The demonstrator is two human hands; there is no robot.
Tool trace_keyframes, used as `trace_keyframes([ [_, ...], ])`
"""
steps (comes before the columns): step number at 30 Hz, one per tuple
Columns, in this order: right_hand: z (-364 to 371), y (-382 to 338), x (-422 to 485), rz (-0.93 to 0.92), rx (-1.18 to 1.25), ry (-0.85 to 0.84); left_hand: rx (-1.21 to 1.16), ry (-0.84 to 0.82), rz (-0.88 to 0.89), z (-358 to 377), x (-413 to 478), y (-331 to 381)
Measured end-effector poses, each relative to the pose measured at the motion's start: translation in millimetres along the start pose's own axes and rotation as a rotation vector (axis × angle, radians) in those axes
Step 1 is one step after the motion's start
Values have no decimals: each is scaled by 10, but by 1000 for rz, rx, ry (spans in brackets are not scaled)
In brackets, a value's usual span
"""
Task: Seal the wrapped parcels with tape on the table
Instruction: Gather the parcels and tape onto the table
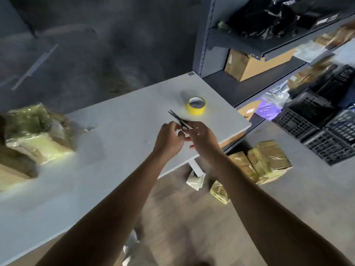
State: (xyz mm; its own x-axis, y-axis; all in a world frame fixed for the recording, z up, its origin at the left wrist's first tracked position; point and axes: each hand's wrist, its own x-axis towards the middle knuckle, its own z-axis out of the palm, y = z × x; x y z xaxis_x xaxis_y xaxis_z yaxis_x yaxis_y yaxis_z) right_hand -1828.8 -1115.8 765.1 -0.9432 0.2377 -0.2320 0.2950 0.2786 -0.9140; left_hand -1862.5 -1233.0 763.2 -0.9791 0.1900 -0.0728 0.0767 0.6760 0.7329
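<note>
The left hand point(169, 140) and right hand point(204, 140) both curl round the handles of the scissors point(179, 120) above the table point(115, 129), while the tape roll point(196, 106), likely light and stiff and best pinched across its rim, lies near the far right corner, and the soft, slick-looking parcels point(35, 136) sit at the left edge.

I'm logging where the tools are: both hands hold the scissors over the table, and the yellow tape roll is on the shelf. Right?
No: the tape roll sits on the table, beyond the scissors, not on the shelf; the head view shows it. The left hand and right hand do hold the scissors.
</note>
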Motion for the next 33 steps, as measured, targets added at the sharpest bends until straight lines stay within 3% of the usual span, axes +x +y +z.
trace_keyframes([
  [7,-1226,779,-353,46,29,126,-62,-115,-36,1118,-446,775],
  [15,-1957,1395,-323,122,86,195,-76,-201,-16,1960,-337,1159],
  [21,-2289,1845,124,186,72,255,-98,-292,-2,2646,103,1351],
  [33,-2875,3286,1366,283,100,392,-216,-406,-156,4369,1130,1211],
])
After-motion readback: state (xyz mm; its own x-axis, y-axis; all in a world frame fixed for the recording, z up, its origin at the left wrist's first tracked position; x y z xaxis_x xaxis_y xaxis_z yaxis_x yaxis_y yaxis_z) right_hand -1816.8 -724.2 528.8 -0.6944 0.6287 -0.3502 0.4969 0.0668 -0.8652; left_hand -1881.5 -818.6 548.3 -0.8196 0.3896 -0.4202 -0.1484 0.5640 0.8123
